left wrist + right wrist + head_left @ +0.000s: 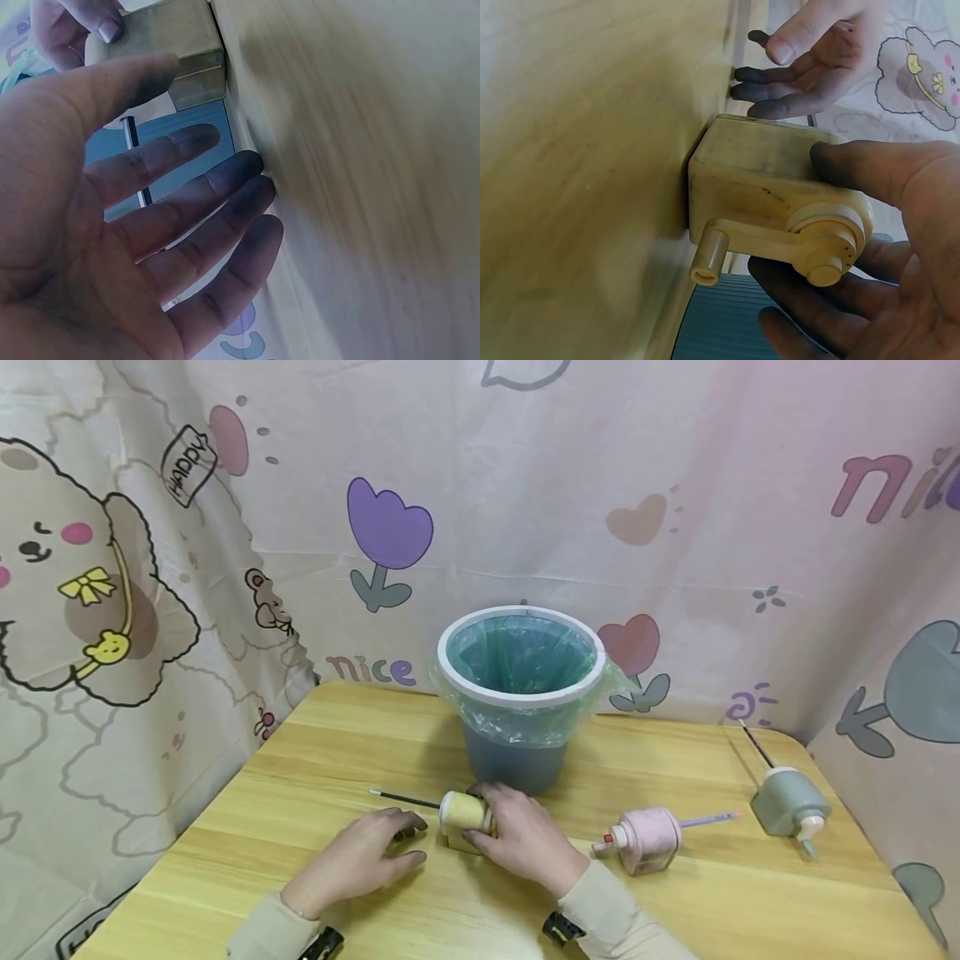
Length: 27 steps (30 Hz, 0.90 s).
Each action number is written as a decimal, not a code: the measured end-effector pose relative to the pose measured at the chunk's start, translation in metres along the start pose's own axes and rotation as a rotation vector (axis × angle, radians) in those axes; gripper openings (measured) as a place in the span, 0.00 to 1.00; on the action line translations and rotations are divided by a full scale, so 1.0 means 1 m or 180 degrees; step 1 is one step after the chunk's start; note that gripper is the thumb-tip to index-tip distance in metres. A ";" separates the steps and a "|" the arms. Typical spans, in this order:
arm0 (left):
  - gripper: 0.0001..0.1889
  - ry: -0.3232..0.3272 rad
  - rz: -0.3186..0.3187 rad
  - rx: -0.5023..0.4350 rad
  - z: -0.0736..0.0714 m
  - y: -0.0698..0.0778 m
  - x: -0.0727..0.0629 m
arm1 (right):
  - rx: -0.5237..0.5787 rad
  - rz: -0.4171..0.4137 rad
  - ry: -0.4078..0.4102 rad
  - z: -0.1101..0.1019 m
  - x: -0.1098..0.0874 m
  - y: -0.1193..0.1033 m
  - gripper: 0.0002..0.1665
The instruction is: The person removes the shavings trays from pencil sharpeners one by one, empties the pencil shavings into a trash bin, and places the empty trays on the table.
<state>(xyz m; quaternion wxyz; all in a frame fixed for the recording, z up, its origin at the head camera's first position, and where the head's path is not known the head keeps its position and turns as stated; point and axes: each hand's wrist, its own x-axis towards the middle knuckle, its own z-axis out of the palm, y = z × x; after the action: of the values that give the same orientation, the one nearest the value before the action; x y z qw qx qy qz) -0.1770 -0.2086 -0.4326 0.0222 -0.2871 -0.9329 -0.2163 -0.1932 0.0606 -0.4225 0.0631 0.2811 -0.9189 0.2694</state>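
A yellow hand-crank pencil sharpener (465,810) stands on the wooden table, with a dark pencil (408,798) sticking out of its left side. My right hand (528,835) grips the sharpener from the right, thumb on the near side and fingers behind. In the right wrist view the crank (765,241) faces me, its knob hanging low near the table. Left of the sharpener, my left hand (360,856) rests with loosely bent, spread fingers, holding nothing and apart from the pencil. Dark smudges mark the fingertips (251,244) in the left wrist view.
Behind the sharpener stands a grey-blue bin with a white rim (521,697) and a green liner. To the right are a pink sharpener (652,839) with a purple pencil (708,820), and a grey-green sharpener (791,800) holding a dark pencil. Printed curtains surround the table.
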 end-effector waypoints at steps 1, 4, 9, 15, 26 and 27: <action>0.19 -0.0001 -0.0009 0.0007 0.000 0.000 0.001 | -0.0003 -0.0004 0.0005 -0.001 -0.001 0.000 0.28; 0.19 -0.0020 -0.0044 0.0036 0.000 0.001 0.001 | -0.0002 -0.0013 0.0010 -0.002 -0.003 0.000 0.28; 0.19 -0.0031 -0.0029 0.0068 0.001 0.003 0.002 | 0.0004 -0.0032 0.0061 -0.003 -0.009 0.001 0.26; 0.19 -0.0040 0.0052 0.0054 0.003 0.003 0.005 | -0.0003 -0.0019 0.0150 -0.006 -0.016 0.005 0.27; 0.21 -0.0147 0.0123 -0.0007 0.004 0.010 0.009 | 0.0016 -0.0031 0.0222 -0.017 -0.028 0.008 0.30; 0.22 -0.0160 0.0123 -0.0016 0.004 0.011 0.010 | 0.0022 -0.0034 0.0222 -0.019 -0.029 0.008 0.30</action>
<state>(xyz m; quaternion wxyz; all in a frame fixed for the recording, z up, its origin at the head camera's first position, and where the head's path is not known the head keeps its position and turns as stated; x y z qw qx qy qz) -0.1787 -0.1939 -0.4306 0.0022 -0.3104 -0.9269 -0.2109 -0.1740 0.0896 -0.4178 0.0956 0.2767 -0.9137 0.2819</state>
